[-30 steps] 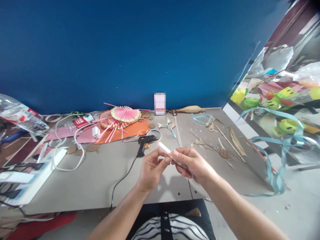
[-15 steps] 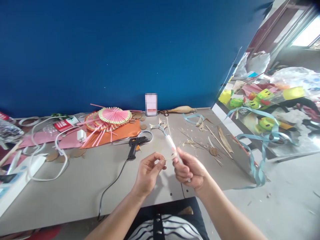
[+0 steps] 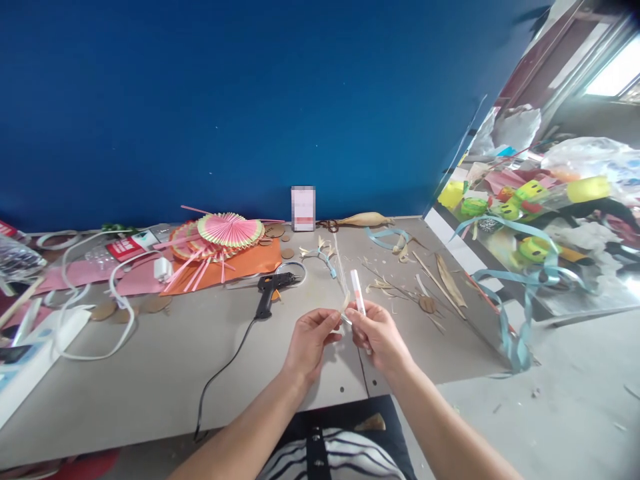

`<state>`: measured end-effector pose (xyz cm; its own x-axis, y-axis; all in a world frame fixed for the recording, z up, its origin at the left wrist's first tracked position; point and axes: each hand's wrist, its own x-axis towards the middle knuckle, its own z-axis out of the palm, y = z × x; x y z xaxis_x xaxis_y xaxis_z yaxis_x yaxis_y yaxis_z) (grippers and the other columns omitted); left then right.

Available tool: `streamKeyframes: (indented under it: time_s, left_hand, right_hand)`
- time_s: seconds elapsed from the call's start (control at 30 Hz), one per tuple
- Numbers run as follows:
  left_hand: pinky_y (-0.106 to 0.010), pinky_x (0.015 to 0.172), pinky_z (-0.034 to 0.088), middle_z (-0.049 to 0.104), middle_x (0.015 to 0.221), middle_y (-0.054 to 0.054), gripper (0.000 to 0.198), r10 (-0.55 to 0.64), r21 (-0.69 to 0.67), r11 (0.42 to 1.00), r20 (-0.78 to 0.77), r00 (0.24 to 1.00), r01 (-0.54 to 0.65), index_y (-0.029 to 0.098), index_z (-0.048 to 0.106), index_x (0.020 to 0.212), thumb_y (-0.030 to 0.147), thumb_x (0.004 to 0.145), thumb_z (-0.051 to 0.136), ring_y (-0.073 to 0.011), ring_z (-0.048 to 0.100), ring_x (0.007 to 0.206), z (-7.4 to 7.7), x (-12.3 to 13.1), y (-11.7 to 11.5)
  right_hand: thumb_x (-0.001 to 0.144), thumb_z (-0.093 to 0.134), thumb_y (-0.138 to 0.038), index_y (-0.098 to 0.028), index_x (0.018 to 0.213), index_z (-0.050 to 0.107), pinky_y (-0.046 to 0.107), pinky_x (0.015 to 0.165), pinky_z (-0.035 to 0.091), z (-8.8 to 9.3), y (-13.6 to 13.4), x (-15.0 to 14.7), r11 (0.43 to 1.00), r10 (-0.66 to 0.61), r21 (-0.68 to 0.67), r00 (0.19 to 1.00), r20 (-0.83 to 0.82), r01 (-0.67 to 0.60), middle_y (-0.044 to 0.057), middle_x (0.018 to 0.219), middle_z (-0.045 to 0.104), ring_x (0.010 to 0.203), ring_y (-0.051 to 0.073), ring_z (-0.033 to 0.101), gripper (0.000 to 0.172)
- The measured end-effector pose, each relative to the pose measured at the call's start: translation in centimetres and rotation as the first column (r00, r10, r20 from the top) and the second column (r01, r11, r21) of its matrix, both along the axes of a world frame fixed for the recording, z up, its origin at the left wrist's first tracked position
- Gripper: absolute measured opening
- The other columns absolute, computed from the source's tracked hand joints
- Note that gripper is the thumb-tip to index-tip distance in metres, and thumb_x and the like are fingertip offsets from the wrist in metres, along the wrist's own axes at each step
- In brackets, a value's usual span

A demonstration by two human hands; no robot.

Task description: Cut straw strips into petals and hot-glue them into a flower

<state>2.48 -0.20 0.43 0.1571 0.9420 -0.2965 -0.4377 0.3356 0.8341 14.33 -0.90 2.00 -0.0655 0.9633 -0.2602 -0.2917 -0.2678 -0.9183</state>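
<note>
My right hand (image 3: 376, 335) is closed round a thin white tube (image 3: 357, 289) with a pink label, which points up and away from me. My left hand (image 3: 311, 338) pinches a small pale dry strip (image 3: 345, 303) right beside the tube's lower part. Both hands meet just above the near edge of the grey table (image 3: 150, 373). A black glue gun (image 3: 269, 287) with its black cord lies on the table a little to the left of my left hand.
Pink pleated paper fans (image 3: 227, 232) on orange paper sit at the back left, with white cables and a power strip (image 3: 30, 353) further left. Dry leaf strips and a brown disc (image 3: 427, 303) lie to the right. Blue ribbon (image 3: 520, 320) hangs off the right edge. A blue wall stands behind.
The view shifted right a second ago. The white tube turned from lying slantwise to standing nearly upright in my right hand, and my left hand closed in on the strip beside it.
</note>
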Motion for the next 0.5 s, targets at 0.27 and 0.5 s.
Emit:
streamKeyframes:
  time_s: [0.27,0.5]
  left_hand:
    - [-0.020,0.052,0.044,0.060,0.069,-0.002,0.042,-0.104,-0.042,0.994,-0.116,0.988,0.100,0.015,0.064,0.095,0.033,0.057,0.071,-0.0091,0.052,0.059,-2.0,-0.9,0.0]
    - [-0.020,0.053,0.042,0.058,0.069,-0.003,0.033,-0.098,-0.014,0.995,-0.210,0.973,0.098,0.012,0.064,0.088,0.033,0.063,0.066,-0.0086,0.051,0.056,-3.6,-1.8,0.0]
  right_hand:
    - [0.080,0.040,-0.035,-0.017,0.073,0.052,0.019,0.042,0.030,0.3,4.4,4.0,0.981,-0.003,0.065,0.322,0.947,-0.182,-0.002,0.053,0.049,0.044,0.008,0.042,0.022]
    - [0.071,0.052,-0.020,-0.014,0.074,0.062,0.025,0.058,0.033,0.5,10.7,7.6,0.967,0.084,-0.095,-0.057,0.995,-0.238,0.011,0.074,0.063,0.071,0.021,0.058,0.012]
